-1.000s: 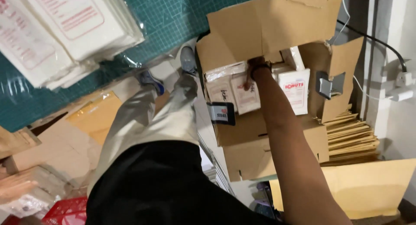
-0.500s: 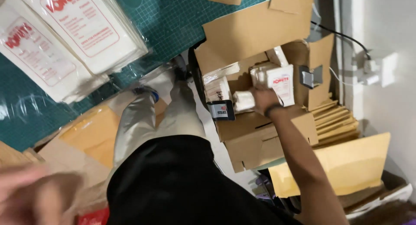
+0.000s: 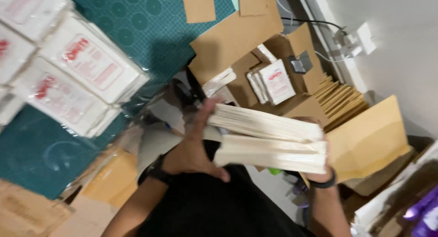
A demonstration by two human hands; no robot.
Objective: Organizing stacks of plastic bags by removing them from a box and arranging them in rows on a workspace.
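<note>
**Packets out of the box, now held between 2 hands**

Half a second ago the right hand was down in the open cardboard box (image 3: 255,59); now a stack of white packets (image 3: 269,143) is up in front of the body, so the lift looks done. The left hand (image 3: 191,150) lies open and flat against the stack's near end. The right hand (image 3: 319,173) grasps the far end from beneath, fingers mostly hidden. More packets lie on the green tabletop (image 3: 137,27).
</note>
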